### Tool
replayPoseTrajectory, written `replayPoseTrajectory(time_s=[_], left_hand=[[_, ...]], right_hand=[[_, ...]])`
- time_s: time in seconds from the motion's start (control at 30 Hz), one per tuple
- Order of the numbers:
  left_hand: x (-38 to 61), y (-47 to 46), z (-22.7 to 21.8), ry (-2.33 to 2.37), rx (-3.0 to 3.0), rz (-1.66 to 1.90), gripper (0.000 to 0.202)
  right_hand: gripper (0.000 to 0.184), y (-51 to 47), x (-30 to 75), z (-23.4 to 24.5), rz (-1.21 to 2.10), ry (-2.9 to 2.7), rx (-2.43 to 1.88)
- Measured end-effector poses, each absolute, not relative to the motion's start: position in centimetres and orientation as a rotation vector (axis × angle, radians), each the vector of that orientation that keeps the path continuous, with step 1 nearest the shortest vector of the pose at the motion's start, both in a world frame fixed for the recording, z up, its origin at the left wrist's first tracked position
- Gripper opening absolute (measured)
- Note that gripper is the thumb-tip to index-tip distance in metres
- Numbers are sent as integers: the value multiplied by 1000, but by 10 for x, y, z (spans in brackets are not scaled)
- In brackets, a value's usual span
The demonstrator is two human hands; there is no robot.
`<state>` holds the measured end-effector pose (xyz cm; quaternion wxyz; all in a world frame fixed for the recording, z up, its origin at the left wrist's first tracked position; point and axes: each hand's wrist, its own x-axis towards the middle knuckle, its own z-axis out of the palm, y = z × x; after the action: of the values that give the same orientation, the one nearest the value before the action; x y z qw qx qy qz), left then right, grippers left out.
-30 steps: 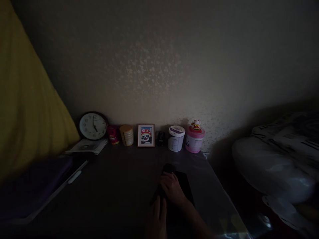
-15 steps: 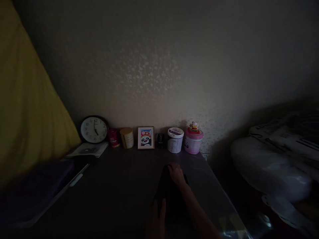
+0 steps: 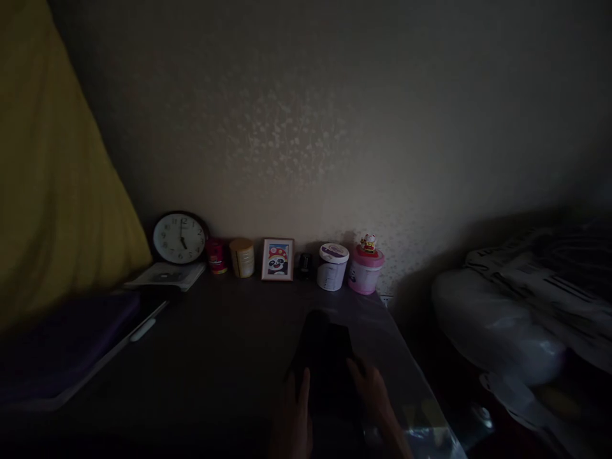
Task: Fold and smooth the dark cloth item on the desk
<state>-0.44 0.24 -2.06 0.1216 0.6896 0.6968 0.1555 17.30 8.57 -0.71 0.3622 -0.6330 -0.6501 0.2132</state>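
A black, soft-looking piece, apparently cloth (image 3: 327,370), lies on the dark table in front of me, with a rounded far end and a squarer part beside it. In the dim light its exact kind cannot be made out. My left hand (image 3: 295,405) rests along its near left edge, fingers stretched out and thumb apart. At its right edge, my right hand (image 3: 373,387) has its fingers bent and closed on the black cloth. The lower parts of both hands fade into shadow.
Along the wall stand a round clock (image 3: 179,238), a red can (image 3: 217,258), a wooden-lidded jar (image 3: 243,259), a framed panda picture (image 3: 278,260), a white tub (image 3: 332,268) and a pink tub (image 3: 366,273) topped by a cat figurine (image 3: 368,243). A purple case (image 3: 71,344) lies left; plastic-wrapped bundles (image 3: 497,325) lie right.
My right hand has moved from the far end of the black cloth back toward me, to its right edge. My left hand stays at the left edge. The view has shifted slightly.
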Motion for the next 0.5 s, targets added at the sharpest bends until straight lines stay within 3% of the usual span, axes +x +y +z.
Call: replayPoseTrajectory(time_s=[0.1,0.3,0.5], left_hand=[[-1,4,-20,2053,1940,511,65],[-2,6,-28,2077,1876,771,42],[-6,4,-21,2057,1880,833,37]], right_hand=[[38,80,164,-8,525,-1719,-1656],[39,84,139,3,484,-1768,-1671],[41,93,98,22,651,-1872,-1501]])
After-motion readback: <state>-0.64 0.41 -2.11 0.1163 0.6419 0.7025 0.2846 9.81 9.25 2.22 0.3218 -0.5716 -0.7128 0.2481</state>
